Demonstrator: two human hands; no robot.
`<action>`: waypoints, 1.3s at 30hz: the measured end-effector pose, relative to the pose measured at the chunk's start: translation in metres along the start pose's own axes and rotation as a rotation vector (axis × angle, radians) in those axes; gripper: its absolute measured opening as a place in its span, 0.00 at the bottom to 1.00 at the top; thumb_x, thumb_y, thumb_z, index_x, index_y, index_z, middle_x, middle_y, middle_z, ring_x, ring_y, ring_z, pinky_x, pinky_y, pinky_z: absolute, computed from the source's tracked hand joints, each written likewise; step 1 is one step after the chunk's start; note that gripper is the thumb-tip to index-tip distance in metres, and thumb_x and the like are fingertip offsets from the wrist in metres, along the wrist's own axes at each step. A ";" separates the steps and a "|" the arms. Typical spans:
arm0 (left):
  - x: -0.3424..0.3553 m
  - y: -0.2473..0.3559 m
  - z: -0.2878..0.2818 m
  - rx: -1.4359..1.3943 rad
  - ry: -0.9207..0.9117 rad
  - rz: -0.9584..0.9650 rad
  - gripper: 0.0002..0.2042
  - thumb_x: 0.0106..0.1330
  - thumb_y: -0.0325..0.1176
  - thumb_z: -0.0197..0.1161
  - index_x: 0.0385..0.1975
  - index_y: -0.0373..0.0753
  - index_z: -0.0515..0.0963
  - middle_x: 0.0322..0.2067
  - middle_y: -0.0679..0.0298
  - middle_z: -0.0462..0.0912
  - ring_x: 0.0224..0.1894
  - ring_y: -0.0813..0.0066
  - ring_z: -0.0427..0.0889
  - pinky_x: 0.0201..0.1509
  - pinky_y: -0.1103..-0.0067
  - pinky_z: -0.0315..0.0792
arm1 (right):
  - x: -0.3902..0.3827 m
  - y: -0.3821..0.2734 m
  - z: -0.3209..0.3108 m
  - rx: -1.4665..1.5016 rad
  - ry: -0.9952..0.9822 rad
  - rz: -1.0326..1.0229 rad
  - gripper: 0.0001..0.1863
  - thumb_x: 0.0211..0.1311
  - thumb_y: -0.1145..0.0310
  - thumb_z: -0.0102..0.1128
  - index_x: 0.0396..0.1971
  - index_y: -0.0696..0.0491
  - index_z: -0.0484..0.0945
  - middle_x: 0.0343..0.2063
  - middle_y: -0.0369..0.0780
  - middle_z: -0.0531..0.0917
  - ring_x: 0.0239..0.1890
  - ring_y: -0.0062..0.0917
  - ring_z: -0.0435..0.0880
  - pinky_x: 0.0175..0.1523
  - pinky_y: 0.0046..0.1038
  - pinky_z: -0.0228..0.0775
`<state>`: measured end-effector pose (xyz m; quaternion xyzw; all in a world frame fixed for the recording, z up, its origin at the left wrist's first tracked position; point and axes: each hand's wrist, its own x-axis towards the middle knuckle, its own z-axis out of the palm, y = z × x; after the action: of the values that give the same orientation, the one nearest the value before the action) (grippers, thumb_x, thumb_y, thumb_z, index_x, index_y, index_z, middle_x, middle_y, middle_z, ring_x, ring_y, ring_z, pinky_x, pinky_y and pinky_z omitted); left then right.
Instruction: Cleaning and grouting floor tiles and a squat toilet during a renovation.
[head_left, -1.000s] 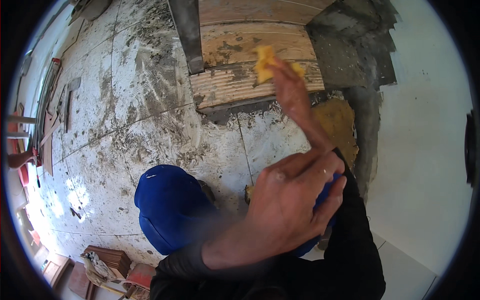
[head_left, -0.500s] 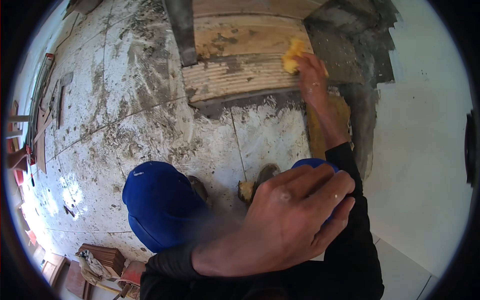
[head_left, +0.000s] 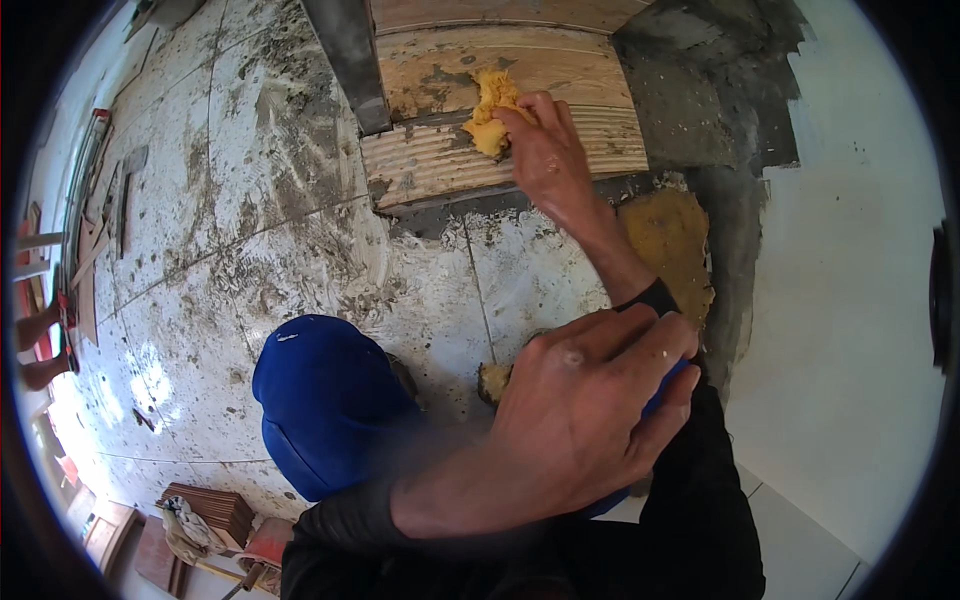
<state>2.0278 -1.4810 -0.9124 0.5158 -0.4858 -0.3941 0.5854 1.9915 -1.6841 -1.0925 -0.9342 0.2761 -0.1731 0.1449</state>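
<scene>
My right hand (head_left: pixel 552 160) reaches forward with its fingers closed on a crumpled yellow sponge (head_left: pixel 492 108). It presses the sponge onto a wood-look step tile (head_left: pixel 600 145) with a ridged front strip and grey mortar smears. Close to the camera, my left hand (head_left: pixel 600 405) hangs loosely curled over my right knee, back upward. Blue cloth shows between its thumb and forefinger, and I see nothing held; the palm is hidden.
Mortar streaks cover the white floor tiles (head_left: pixel 270 220). A grey post (head_left: pixel 345 70) stands left of the step. A yellowish-brown slab (head_left: pixel 670 245) lies at its right, before the white wall (head_left: pixel 850 300). Stacked brown tiles (head_left: pixel 207 515) and a person's bare feet (head_left: pixel 42 345) are at left.
My right hand has moved left across the step with the yellow sponge, from its right end toward the middle, uncovering more of the brownish slab. My left hand has hardly moved.
</scene>
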 end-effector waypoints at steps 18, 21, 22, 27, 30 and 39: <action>-0.021 0.013 0.002 0.037 0.073 0.111 0.11 0.63 0.28 0.67 0.41 0.33 0.74 0.29 0.56 0.78 0.31 0.53 0.81 0.33 0.64 0.76 | 0.035 -0.051 0.022 0.038 -0.073 -0.257 0.19 0.64 0.77 0.56 0.54 0.51 0.83 0.51 0.43 0.77 0.54 0.42 0.77 0.59 0.41 0.73; -0.026 0.016 0.003 0.055 0.073 0.130 0.11 0.63 0.29 0.66 0.41 0.33 0.75 0.30 0.56 0.79 0.31 0.54 0.81 0.34 0.65 0.76 | 0.026 -0.009 -0.001 -0.006 -0.098 -0.259 0.18 0.64 0.76 0.56 0.53 0.51 0.83 0.51 0.43 0.77 0.54 0.41 0.77 0.59 0.39 0.73; -0.029 0.017 -0.001 0.057 0.085 0.129 0.11 0.63 0.29 0.66 0.41 0.33 0.75 0.30 0.56 0.79 0.31 0.54 0.81 0.34 0.65 0.76 | 0.021 0.006 -0.011 -0.040 -0.096 -0.175 0.18 0.64 0.77 0.57 0.52 0.49 0.84 0.50 0.42 0.77 0.53 0.40 0.78 0.59 0.40 0.73; -0.037 0.028 -0.017 0.071 0.161 0.145 0.10 0.62 0.30 0.67 0.38 0.32 0.77 0.30 0.56 0.78 0.31 0.56 0.82 0.33 0.65 0.76 | 0.020 0.040 -0.024 -0.167 -0.074 -0.163 0.19 0.64 0.79 0.57 0.53 0.49 0.84 0.47 0.43 0.76 0.52 0.39 0.78 0.59 0.38 0.72; -0.034 0.023 -0.017 0.063 0.167 0.156 0.10 0.61 0.29 0.66 0.38 0.31 0.77 0.30 0.55 0.79 0.31 0.56 0.82 0.33 0.66 0.76 | 0.035 -0.025 0.010 -0.017 -0.111 -0.235 0.19 0.64 0.78 0.59 0.54 0.50 0.84 0.48 0.43 0.76 0.51 0.39 0.77 0.58 0.37 0.72; -0.037 0.023 -0.012 0.040 0.176 0.177 0.13 0.50 0.25 0.68 0.35 0.28 0.77 0.28 0.55 0.79 0.30 0.57 0.84 0.32 0.67 0.77 | 0.007 0.010 0.008 -0.038 0.031 -0.065 0.22 0.65 0.79 0.59 0.58 0.49 0.83 0.51 0.43 0.75 0.53 0.36 0.77 0.59 0.33 0.72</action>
<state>2.0308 -1.4391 -0.8960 0.5151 -0.4840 -0.2843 0.6477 1.9953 -1.6946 -1.1019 -0.9425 0.2510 -0.1867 0.1171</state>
